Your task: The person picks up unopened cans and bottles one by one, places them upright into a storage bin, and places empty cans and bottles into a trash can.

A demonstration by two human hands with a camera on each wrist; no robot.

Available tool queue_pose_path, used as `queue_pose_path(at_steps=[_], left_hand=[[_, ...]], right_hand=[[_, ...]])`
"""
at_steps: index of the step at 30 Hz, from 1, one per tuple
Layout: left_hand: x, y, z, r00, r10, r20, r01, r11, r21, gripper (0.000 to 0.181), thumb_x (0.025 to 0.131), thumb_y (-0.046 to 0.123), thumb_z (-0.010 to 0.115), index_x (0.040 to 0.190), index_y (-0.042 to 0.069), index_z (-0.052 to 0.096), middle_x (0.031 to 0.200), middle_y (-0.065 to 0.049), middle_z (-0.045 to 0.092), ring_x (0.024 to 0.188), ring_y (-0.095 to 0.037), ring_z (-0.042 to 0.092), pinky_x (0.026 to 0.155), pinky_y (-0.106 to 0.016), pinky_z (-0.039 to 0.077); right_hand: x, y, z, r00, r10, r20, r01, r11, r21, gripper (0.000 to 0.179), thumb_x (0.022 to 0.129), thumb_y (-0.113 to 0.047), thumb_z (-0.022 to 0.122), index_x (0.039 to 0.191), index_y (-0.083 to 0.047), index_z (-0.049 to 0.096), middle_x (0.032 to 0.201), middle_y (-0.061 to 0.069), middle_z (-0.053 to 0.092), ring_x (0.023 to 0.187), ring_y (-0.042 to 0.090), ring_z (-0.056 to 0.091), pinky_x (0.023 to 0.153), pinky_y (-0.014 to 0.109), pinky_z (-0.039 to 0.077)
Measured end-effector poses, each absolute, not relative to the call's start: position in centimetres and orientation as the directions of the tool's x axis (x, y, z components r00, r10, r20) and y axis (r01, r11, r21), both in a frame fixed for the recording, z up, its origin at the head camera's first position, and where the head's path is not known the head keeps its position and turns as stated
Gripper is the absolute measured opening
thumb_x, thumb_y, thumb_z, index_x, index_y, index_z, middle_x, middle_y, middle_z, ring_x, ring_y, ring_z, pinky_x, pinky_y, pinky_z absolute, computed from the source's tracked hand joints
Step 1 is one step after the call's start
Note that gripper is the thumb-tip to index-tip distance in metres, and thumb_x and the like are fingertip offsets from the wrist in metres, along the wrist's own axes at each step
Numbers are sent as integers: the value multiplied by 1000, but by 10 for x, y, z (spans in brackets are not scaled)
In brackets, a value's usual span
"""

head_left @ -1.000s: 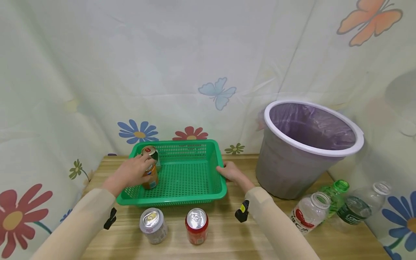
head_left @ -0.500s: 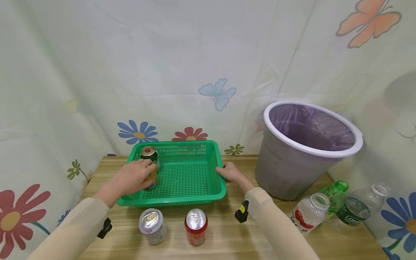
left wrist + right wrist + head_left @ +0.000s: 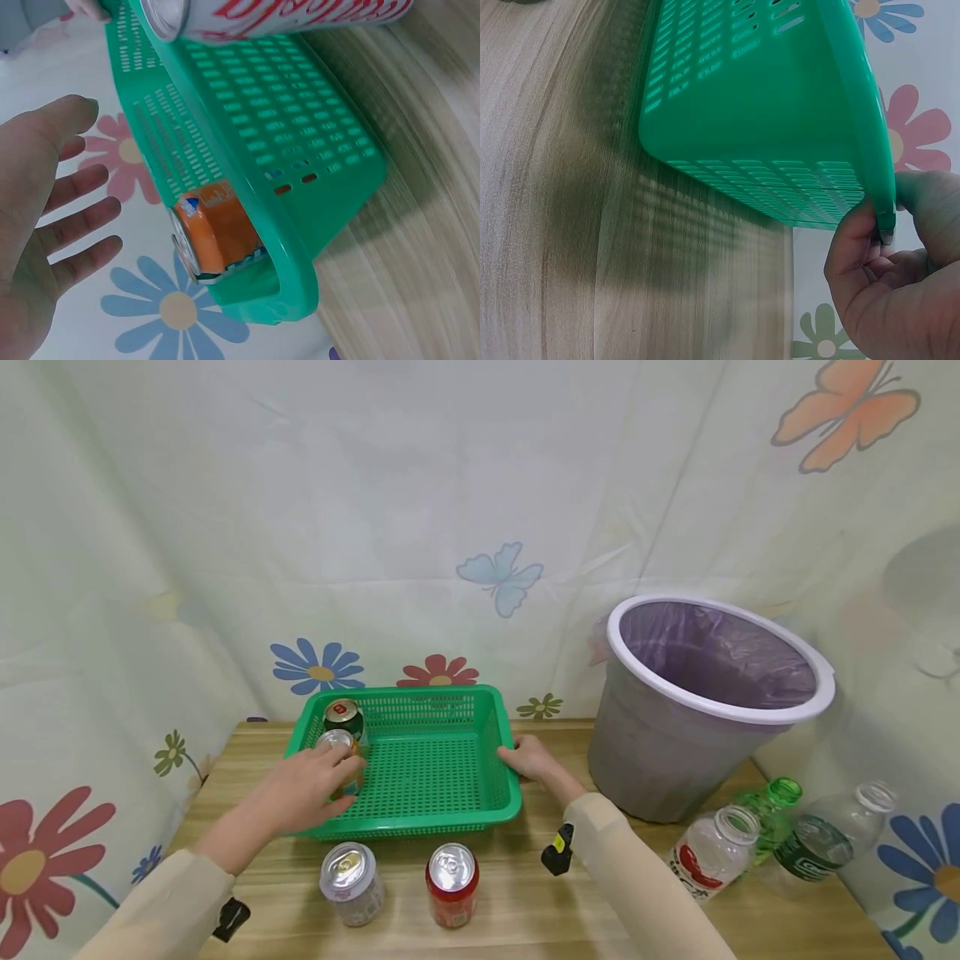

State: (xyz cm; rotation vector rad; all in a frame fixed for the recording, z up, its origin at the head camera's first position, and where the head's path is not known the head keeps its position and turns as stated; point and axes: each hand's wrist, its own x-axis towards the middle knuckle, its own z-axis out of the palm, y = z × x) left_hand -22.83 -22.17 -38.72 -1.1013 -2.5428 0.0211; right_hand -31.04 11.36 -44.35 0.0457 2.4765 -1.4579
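My left hand (image 3: 307, 785) hovers over the left end of a green plastic basket (image 3: 427, 822), fingers spread and holding nothing. Just beyond its fingertips stands an orange drink can (image 3: 217, 229), partly covered by the hand in the head view. Behind that can, in the same corner, is a dark green drink can (image 3: 345, 718). My right hand (image 3: 534, 757) pinches the basket's right rim between thumb and curled fingers, as the right wrist view shows (image 3: 900, 277). In front of the basket, a pale can (image 3: 352, 893) and a red can (image 3: 453, 889) stand upright on the table.
A grey bin (image 3: 667, 760) with a white rim and purple liner stands at the right. Before it are a clear bottle with a red-marked label (image 3: 708, 856), a green bottle (image 3: 772, 814) and another clear bottle (image 3: 832, 835). A flower-print curtain (image 3: 420, 527) backs the wooden table (image 3: 525, 910).
My left hand has let go of the orange can and drawn back to the left and toward me, leaving the can in the basket. The right hand has kept its grip on the rim.
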Motion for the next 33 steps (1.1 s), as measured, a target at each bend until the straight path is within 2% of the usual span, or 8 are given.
queue_pose_path(at_steps=[8, 16, 25, 33], left_hand=[[-212, -217, -384, -578, 728, 368, 733, 662, -158, 38, 72, 30, 76, 103, 14, 60, 95, 1, 57, 79, -16, 56, 67, -33, 50], [-194, -208, -386, -552, 750, 364, 776, 622, -104, 42, 72, 29, 77, 106, 13, 61, 100, 2, 56, 88, -15, 56, 72, -33, 51], [-178, -208, -392, -596, 729, 337, 759, 648, -62, 38, 73, 29, 76, 107, 18, 61, 103, 6, 56, 89, -13, 55, 72, -32, 50], [-165, -209, -402, -581, 725, 370, 771, 636, -34, 37, 71, 29, 76, 103, 18, 62, 102, 8, 56, 88, -10, 53, 72, -30, 50]], right_hand=[[-311, 114, -446, -963, -116, -242, 156, 491, -857, 27, 90, -17, 49, 106, 4, 57, 89, 13, 63, 68, 16, 65, 60, 32, 55], [-311, 114, -446, -960, -119, -255, 167, 486, -858, 30, 92, -18, 49, 110, 5, 55, 94, 15, 62, 72, 17, 65, 63, 33, 55], [-313, 114, -447, -958, -117, -261, 177, 472, -863, 29, 91, -17, 49, 108, 5, 56, 93, 16, 63, 71, 19, 66, 61, 31, 55], [-312, 114, -445, -956, -138, -260, 173, 448, -877, 29, 91, -16, 48, 109, 6, 55, 98, 20, 62, 76, 24, 67, 65, 35, 56]])
